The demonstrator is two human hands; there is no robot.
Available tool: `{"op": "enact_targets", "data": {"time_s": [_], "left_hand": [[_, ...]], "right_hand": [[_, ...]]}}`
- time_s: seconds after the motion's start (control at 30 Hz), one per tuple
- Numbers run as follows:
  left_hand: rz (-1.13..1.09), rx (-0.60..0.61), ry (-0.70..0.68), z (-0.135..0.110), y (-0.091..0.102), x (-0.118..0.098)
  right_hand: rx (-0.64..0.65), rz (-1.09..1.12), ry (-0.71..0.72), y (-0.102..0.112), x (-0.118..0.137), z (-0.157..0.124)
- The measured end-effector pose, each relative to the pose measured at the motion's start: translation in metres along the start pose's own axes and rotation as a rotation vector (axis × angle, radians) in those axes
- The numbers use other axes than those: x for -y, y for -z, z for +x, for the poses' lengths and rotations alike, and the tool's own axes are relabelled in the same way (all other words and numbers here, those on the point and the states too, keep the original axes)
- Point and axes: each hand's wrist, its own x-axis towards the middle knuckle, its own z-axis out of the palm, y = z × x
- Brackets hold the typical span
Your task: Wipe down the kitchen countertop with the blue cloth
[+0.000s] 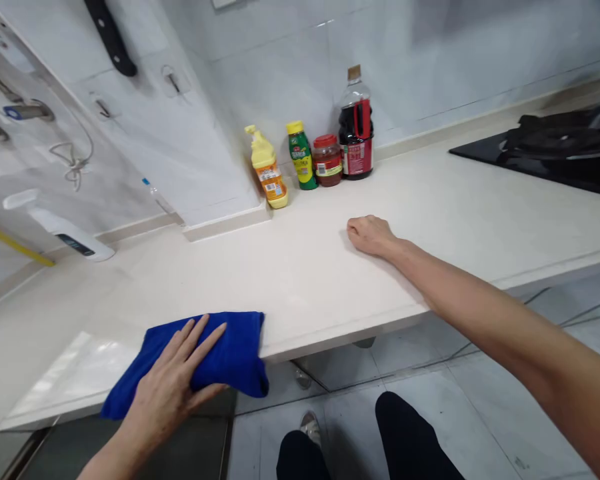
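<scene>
Left hand [173,383] lies spread on the blue cloth [230,357], hiding its middle; right hand [370,235] curled shut.

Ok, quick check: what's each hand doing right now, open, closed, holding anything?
Left hand: open, fingers spread, pressed flat on the blue cloth at the counter edge.
Right hand: curled into a loose fist, resting on the countertop, holding nothing visible.
</scene>
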Motion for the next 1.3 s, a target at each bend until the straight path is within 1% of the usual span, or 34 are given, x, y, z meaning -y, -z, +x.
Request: {"op": "enact_targets", "data": {"time_s": [0.07, 0.1, 0.2, 0.27, 0.3, 0.33, 0.4, 0.43, 0.5, 0.53, 0.6, 0.67, 0.77, 0.9, 1.0, 1.1, 1.17, 1.2, 1.3], "left_hand": [[0.045, -0.036, -0.057, 0.024, 0.000, -0.032], [0.060, -0.054, -0.066, 0.036, 0.001, -0.047], [0.066, -0.094, -0.059, 0.066, 0.007, -0.092], [0.049, -0.121, -0.051, 0.084, 0.012, -0.120], [0.040, -0.135, -0.051, 0.092, 0.013, -0.134], [0.031, -0.152, -0.051, 0.101, 0.015, -0.147], [0.016, -0.180, -0.047, 0.118, 0.014, -0.174], [0.006, -0.198, -0.048, 0.127, 0.013, -0.187], [-0.015, -0.244, -0.060, 0.144, 0.011, -0.213], [-0.026, -0.265, -0.069, 0.153, 0.010, -0.225], [-0.053, -0.274, -0.085, 0.170, 0.010, -0.249], [-0.091, -0.230, -0.086, 0.186, 0.013, -0.270], [-0.172, -0.166, -0.095, 0.211, 0.016, -0.302], [-0.316, -0.148, -0.140, 0.242, 0.012, -0.342], [-0.409, -0.128, -0.172, 0.254, 0.010, -0.362], [-0.443, -0.107, -0.136, 0.256, 0.014, -0.368], [-0.465, -0.094, -0.117, 0.255, 0.019, -0.367], [-0.476, -0.089, -0.114, 0.254, 0.022, -0.366], [-0.505, -0.079, -0.121, 0.249, 0.029, -0.357]], "right_hand": [[0.007, 0.075, -0.015, 0.005, 0.003, -0.002], [0.018, 0.153, -0.023, 0.009, 0.005, -0.003], [0.099, 0.544, -0.048, 0.025, 0.016, -0.012], [0.143, 0.747, -0.012, 0.038, 0.028, -0.027], [0.121, 0.771, 0.043, 0.044, 0.035, -0.039], [0.070, 0.742, 0.121, 0.049, 0.041, -0.052], [-0.092, 0.586, 0.319, 0.054, 0.052, -0.086], [-0.153, 0.500, 0.410, 0.052, 0.055, -0.103], [-0.207, 0.359, 0.542, 0.044, 0.055, -0.135], [-0.242, 0.314, 0.569, 0.039, 0.050, -0.148], [-0.348, 0.259, 0.558, 0.027, 0.033, -0.164], [-0.474, 0.228, 0.502, 0.021, 0.008, -0.171], [-0.592, 0.173, 0.434, 0.021, -0.036, -0.173], [-0.669, 0.093, 0.352, 0.028, -0.085, -0.179], [-0.679, 0.060, 0.307, 0.033, -0.109, -0.185], [-0.597, 0.021, 0.254, 0.036, -0.119, -0.186], [-0.562, -0.002, 0.218, 0.037, -0.118, -0.186], [-0.567, -0.011, 0.206, 0.037, -0.115, -0.186], [-0.638, -0.025, 0.186, 0.031, -0.101, -0.189]]}}
